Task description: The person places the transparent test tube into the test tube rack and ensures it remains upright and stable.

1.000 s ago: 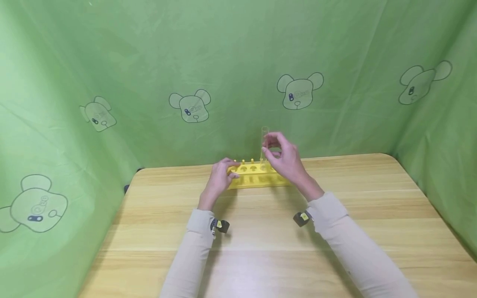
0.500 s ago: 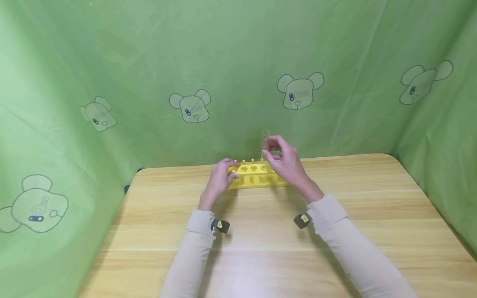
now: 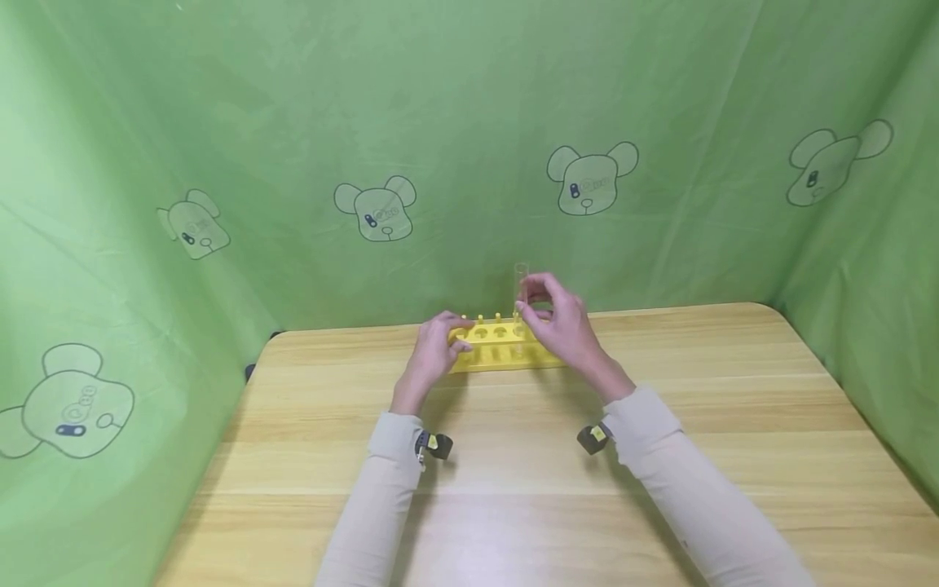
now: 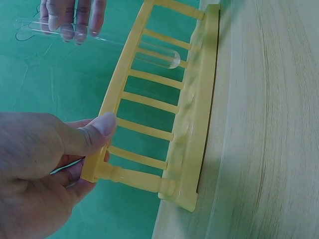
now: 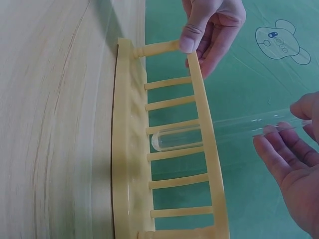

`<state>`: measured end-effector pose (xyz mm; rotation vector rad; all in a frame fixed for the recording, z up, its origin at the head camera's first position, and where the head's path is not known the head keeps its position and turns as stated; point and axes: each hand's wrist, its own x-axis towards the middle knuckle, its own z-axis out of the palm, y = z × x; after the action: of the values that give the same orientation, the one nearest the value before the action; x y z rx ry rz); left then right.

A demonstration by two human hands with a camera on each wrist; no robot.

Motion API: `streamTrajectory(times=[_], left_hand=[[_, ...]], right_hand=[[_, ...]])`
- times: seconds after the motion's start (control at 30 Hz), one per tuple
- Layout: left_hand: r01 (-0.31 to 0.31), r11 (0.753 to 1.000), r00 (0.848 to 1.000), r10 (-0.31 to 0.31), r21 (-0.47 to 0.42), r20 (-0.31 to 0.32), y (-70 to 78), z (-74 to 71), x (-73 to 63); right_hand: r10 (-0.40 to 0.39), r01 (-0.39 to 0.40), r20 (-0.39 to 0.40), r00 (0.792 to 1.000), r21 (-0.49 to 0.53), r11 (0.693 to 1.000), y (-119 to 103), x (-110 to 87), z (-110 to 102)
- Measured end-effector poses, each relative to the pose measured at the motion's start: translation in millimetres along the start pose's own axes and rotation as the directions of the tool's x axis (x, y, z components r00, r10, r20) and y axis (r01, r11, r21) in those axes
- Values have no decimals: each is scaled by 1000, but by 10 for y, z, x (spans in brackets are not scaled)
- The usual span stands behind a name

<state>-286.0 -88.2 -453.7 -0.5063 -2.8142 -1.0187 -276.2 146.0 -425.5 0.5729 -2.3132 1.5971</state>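
Observation:
A yellow test tube rack [image 3: 506, 364] stands upright at the far edge of the table, with holes along its top bar and pegs behind. My left hand [image 3: 431, 352] grips the top bar at the rack's left end, the thumb in front and the fingers behind. A clear glass test tube [image 3: 521, 279] passes upright down through a hole right of the rack's middle. Its upper part is pinched between thumb and fingers of my right hand [image 3: 566, 328]. In the right wrist view the tube's rounded bottom [image 5: 157, 141] hangs close to the base; whether it touches, I cannot tell.
The wooden table [image 3: 506, 456] reaches from the rack toward me. Green cloth [image 3: 469, 122] printed with bear heads hangs behind and at both sides. A small black camera sits on each wrist, the left camera [image 3: 440, 446] and the right camera [image 3: 592, 439].
My right hand and the test tube have moved down a little, and the tube's bottom is lower inside the rack. The left hand stays on the rack's left end.

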Motion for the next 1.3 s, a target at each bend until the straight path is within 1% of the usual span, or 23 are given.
streamTrajectory(times=[0.37,0.7,0.93,1.3], left_hand=[[4,1000,1000,-4,1,-8,-2,10,4],[5,1000,1000,-5,-1,-3,4,4,0],[-10,1000,1000,10,-2,-11,-4,9,4],[-3,1000,1000,3,-9,-7,-17,14,5]], right_hand=[[10,-10,1,1000,-9,1000,49,-28,16],[-5,6,0,1000,-13,1000,105,-42,41],[-4,4,2,1000,-10,1000,146,-55,49],[-22,22,6,1000,-14,1000,141,-57,66]])
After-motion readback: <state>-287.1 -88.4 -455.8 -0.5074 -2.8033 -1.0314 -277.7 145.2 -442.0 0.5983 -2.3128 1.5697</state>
